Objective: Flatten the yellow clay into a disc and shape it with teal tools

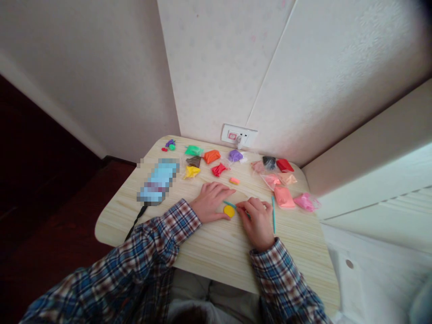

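Note:
A flat yellow disc of what looks like modelling clay [228,211] lies on the table in front of me. My left hand [212,202] rests at its left side, fingers stretched out and thumb tip at the disc's lower edge. Between the fingers of my right hand [255,220] is a thin teal modelling tool [229,204]. Its far end reaches left across the upper edge of the disc; whether it presses into the clay I cannot tell. A second teal stick [273,215] lies just right of my right hand.
Bags of coloured clay, such as orange [212,156] and salmon [284,197], lie along the wooden table's [209,252] back and right. A small pink-and-yellow piece [234,181] sits beyond my hands. At left lies a blurred phone [158,182] with a cable; small clay shapes [170,144] stand behind it.

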The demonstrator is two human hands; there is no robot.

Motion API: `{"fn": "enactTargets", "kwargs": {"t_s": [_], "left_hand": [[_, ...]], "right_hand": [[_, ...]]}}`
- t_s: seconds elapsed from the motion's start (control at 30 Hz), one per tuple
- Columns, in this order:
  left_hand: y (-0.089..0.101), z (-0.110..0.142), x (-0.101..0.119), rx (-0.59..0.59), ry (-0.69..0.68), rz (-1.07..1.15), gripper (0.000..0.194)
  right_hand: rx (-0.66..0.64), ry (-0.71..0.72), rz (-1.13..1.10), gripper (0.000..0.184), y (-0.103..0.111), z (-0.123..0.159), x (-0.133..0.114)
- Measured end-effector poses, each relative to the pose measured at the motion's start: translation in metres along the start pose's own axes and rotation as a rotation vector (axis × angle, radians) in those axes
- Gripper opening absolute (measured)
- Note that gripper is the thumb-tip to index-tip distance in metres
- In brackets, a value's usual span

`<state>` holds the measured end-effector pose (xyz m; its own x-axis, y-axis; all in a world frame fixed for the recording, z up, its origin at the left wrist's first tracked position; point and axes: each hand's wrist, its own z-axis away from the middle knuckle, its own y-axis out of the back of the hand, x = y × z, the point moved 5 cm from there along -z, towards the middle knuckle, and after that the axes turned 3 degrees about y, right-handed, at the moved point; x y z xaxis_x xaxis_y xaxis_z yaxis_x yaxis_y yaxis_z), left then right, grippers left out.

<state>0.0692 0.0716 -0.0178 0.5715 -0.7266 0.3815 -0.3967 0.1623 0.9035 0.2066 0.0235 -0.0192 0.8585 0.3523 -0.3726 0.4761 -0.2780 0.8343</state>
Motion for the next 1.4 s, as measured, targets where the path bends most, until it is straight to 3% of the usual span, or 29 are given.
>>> {"fn": "enactTargets", "kwargs": {"t_s": [0.3, 0.9, 1.13, 1.4], "left_hand": [[0.003, 0.006, 0.000, -0.006, 0.001, -0.003, 0.079], [0.000, -0.004, 0.003, -0.033, -0.003, 0.030, 0.076], [0.002, 0.003, 0.001, -0.027, -0.001, 0.014, 0.077], [-0.002, -0.001, 0.005, -0.033, -0.015, 0.035, 0.074]], "right_hand": [[0.041, -0.012, 0.020, 0.019, 0.006, 0.003, 0.005], [-0.008, 0.037, -0.008, 0.016, 0.001, -0.003, -0.003], [0.045, -0.003, 0.024, 0.017, 0.008, 0.004, 0.008], [0.024, 0.031, 0.028, 0.017, 0.006, 0.001, 0.000]]}}
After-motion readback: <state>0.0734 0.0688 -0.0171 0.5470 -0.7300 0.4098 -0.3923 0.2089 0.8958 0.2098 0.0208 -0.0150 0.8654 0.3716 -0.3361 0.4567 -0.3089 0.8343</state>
